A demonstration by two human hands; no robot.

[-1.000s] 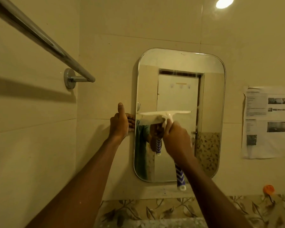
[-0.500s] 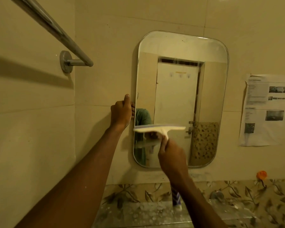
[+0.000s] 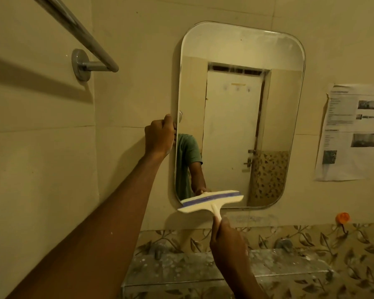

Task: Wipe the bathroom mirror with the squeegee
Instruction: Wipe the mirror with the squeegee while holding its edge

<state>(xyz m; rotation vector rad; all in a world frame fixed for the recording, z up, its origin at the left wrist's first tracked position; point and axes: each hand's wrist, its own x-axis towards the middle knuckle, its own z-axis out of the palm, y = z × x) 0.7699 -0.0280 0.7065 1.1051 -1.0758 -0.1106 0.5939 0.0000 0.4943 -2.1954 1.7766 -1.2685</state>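
A tall mirror with rounded corners hangs on the beige tiled wall. My left hand grips its left edge at mid height. My right hand holds the handle of a cream squeegee with a blue strip along its blade. The blade lies across the mirror's bottom left corner, tilted slightly and partly over the wall below the glass. The mirror reflects a white door and part of a person in a green shirt.
A chrome towel rail juts out at the upper left. A printed paper sheet is stuck to the wall on the right. Below the mirror runs a glass shelf with an orange hook above its right end.
My right hand has drawn the squeegee down the mirror from mid height to the bottom edge. My left hand has kept its grip on the left edge.
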